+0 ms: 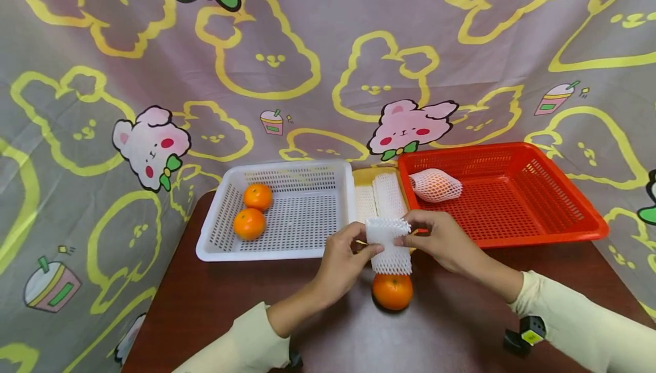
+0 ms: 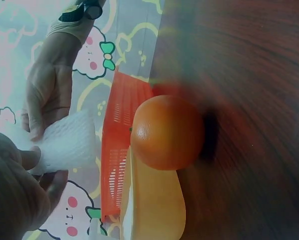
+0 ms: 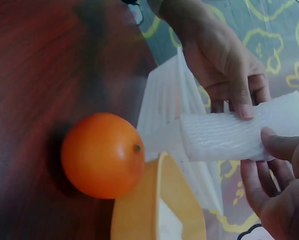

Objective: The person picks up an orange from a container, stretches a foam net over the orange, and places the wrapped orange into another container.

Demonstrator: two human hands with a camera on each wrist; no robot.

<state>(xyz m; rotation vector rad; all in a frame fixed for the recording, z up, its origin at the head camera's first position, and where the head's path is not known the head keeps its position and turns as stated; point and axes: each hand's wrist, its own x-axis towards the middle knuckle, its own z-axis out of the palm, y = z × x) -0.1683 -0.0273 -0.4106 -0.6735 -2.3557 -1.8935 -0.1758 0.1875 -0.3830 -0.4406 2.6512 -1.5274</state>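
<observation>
Between them, my left hand (image 1: 342, 256) and right hand (image 1: 435, 239) hold a white foam fruit net (image 1: 388, 245), pinched at its two sides with thumbs on the near face. It looks flattened, a short sleeve of mesh. Just below its lower edge in the head view, an orange (image 1: 392, 292) rests on the dark table. Both wrist views show the orange (image 2: 168, 132) apart from the net (image 3: 224, 136), stem end showing. More foam nets (image 1: 389, 193) lie in a yellow container (image 1: 365, 177) behind the hands.
At the left a white basket (image 1: 277, 255) holds two oranges (image 1: 249, 224). A red basket (image 1: 538, 241) at the right contains a fruit wrapped in foam net (image 1: 436, 185). Patterned cloth (image 1: 328, 48) hangs behind the brown table (image 1: 215, 316).
</observation>
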